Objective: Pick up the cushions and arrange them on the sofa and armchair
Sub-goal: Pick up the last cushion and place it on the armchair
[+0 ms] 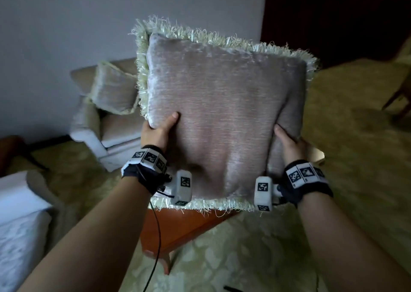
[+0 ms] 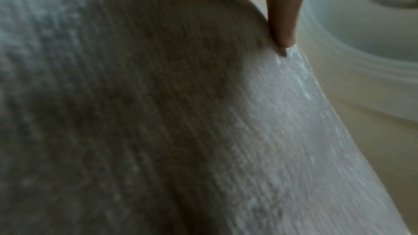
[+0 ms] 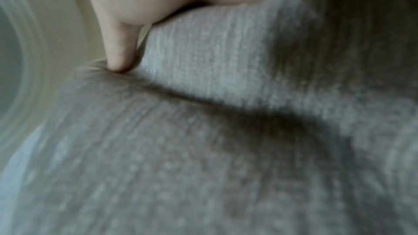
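Note:
A square grey-pink cushion (image 1: 220,118) with a pale fringe is held up in mid-air in front of me. My left hand (image 1: 159,128) grips its left side, thumb on the front face. My right hand (image 1: 287,140) grips its right side, thumb pressed into a fold. Both wrist views are filled by the cushion's fabric (image 2: 158,113) (image 3: 203,149), with a thumb (image 2: 284,24) (image 3: 120,49) pressing on it. A second fringed cushion (image 1: 113,89) leans upright on the beige armchair (image 1: 93,127) behind at the left. The fingers behind the held cushion are hidden.
A reddish wooden table (image 1: 178,227) stands directly below the cushion on a patterned green carpet (image 1: 355,136). A pale upholstered piece (image 1: 20,214) sits at the lower left. A dark chair leg (image 1: 398,91) shows at the right edge. A grey wall (image 1: 66,24) is behind.

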A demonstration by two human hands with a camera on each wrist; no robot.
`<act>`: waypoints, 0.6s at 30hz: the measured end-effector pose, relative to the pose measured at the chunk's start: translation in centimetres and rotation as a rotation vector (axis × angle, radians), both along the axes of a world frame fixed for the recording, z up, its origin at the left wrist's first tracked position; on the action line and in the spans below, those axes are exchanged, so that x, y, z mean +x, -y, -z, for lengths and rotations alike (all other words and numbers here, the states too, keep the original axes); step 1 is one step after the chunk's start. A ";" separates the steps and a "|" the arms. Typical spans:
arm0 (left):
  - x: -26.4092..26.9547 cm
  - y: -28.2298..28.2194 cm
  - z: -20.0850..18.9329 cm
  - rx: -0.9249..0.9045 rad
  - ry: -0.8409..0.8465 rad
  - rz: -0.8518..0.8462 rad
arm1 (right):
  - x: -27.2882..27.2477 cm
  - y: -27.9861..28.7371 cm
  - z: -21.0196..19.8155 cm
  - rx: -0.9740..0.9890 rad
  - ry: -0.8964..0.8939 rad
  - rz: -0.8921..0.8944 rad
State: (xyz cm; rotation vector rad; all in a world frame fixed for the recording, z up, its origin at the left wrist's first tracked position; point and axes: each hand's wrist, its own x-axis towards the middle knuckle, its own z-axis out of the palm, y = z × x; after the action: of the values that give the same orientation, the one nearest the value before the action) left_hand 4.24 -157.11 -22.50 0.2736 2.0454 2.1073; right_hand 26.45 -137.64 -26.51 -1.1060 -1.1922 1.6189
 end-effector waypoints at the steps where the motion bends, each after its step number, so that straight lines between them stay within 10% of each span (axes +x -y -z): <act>1: -0.5 2.1 -1.1 0.014 -0.011 -0.037 | -1.2 1.2 -1.0 0.016 -0.012 -0.034; 18: -5.4 44.6 -10.0 0.036 -0.195 -0.637 | -21.4 34.5 -9.4 0.096 -0.149 -0.560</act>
State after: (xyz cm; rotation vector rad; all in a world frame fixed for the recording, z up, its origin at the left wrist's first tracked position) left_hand -1.16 -201.72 -12.46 -0.2119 2.4504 2.5504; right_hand 5.05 -172.11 -17.13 -0.6006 -1.5486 1.9898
